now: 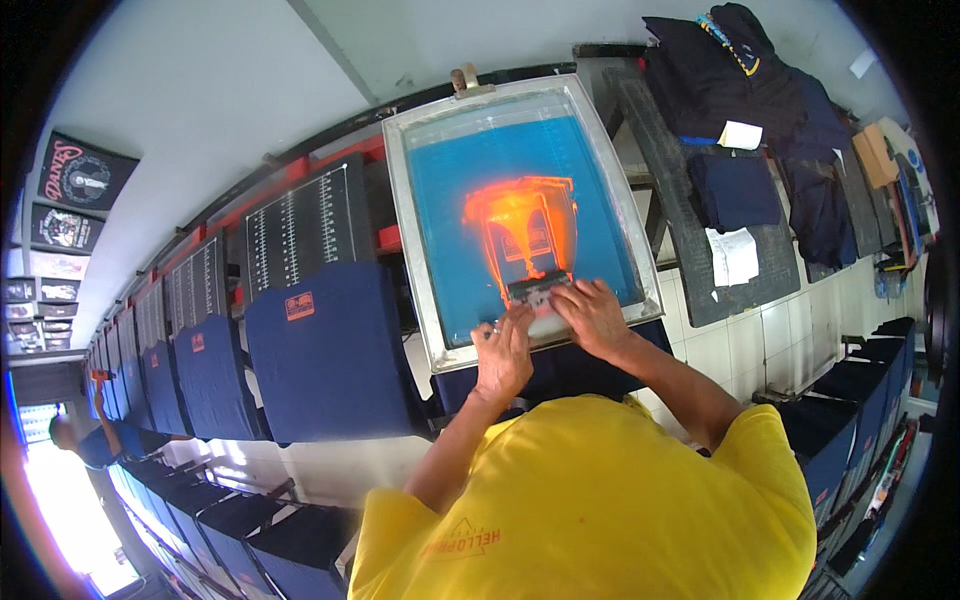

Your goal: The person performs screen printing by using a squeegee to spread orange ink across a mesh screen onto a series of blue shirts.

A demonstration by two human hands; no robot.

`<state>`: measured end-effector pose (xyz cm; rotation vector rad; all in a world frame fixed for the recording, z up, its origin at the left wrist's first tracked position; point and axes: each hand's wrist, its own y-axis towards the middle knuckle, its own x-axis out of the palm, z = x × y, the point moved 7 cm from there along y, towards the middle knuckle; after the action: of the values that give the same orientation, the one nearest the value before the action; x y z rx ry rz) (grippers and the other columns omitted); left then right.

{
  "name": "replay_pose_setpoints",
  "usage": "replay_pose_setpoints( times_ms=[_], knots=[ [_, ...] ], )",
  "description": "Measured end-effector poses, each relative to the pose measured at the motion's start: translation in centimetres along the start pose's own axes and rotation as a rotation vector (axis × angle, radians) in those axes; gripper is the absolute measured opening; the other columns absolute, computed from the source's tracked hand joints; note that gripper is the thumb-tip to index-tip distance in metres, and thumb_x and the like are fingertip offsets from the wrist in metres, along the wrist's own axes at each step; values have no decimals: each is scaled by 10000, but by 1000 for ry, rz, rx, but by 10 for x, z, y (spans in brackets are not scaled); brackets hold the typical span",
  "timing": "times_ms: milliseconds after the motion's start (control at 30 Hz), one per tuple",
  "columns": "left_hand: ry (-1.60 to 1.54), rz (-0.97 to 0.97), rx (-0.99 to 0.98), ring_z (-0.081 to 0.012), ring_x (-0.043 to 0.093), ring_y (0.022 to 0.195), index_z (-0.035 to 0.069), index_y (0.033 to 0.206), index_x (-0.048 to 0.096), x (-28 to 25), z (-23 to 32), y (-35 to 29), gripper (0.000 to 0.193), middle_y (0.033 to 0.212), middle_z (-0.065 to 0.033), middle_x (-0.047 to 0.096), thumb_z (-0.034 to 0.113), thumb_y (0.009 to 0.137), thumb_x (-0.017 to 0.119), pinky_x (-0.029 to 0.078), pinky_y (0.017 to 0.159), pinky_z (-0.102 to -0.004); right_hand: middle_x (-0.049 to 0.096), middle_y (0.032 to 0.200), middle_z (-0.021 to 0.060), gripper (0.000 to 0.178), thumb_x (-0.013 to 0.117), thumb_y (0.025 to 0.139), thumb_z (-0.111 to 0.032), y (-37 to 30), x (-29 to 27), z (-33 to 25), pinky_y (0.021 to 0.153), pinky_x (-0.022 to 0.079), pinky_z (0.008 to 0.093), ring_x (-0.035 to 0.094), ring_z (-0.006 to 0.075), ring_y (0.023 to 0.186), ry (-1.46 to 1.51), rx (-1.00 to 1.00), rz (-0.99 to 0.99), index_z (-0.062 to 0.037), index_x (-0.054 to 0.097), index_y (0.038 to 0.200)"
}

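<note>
A silk-screen frame (622, 230) with a metal border and blue mesh (450, 200) lies in front of me. Bright orange ink (520, 205) is smeared down the middle of the mesh. At the ink's near end is a squeegee (540, 288) with a dark, ink-stained edge. Both my hands grip it from the near side, my left hand (503, 355) on its left end and my right hand (595, 315) on its right end, fingers closed. Beneath the frame's near edge shows dark navy fabric (560, 372). My fingers partly cover the squeegee.
To the left, a row of boards carries navy shirts (330, 350), several with small orange prints (299, 306). A black board (740, 285) on the right holds folded dark garments (738, 190) and paper (733, 257). Another person (112, 437) stands at the far left.
</note>
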<state>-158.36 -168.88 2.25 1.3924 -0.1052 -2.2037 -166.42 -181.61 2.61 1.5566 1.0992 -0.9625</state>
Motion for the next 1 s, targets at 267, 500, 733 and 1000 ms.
replay_pose_setpoints(
  times_ms=[267, 500, 733, 1000],
  knots=[
    [97, -39, -9, -272, 650, 1014, 85, 1240, 589, 6, -66, 99, 339, 1155, -116, 679, 30, 908, 560, 364, 870, -434, 690, 966, 92, 177, 698, 715, -97, 103, -6, 62, 891, 484, 438, 624, 291, 996, 10, -5, 124, -55, 685, 886],
    [-43, -41, -36, -364, 648, 977, 52, 1160, 664, -33, -75, 160, 328, 1090, -189, 699, 194, 1063, 384, 396, 886, -466, 704, 886, 133, 124, 729, 725, -93, 155, -29, 92, 783, 525, 502, 653, 376, 896, 93, 88, -32, -68, 700, 843],
    [-28, 92, 68, -337, 637, 988, 45, 1171, 666, -87, -38, 167, 337, 1100, -171, 697, 188, 1070, 378, 379, 925, -434, 668, 957, 130, 202, 736, 715, -64, 161, -105, 59, 877, 492, 475, 618, 355, 1012, -28, 68, -61, -35, 674, 905],
    [-23, 92, 121, -298, 638, 1020, 50, 1193, 650, -108, -8, 150, 282, 1122, -138, 689, 109, 1027, 430, 356, 960, -419, 680, 896, 76, 188, 784, 684, -81, 133, -131, 37, 814, 465, 439, 621, 300, 953, -26, 26, 110, -75, 680, 840]
  ],
)
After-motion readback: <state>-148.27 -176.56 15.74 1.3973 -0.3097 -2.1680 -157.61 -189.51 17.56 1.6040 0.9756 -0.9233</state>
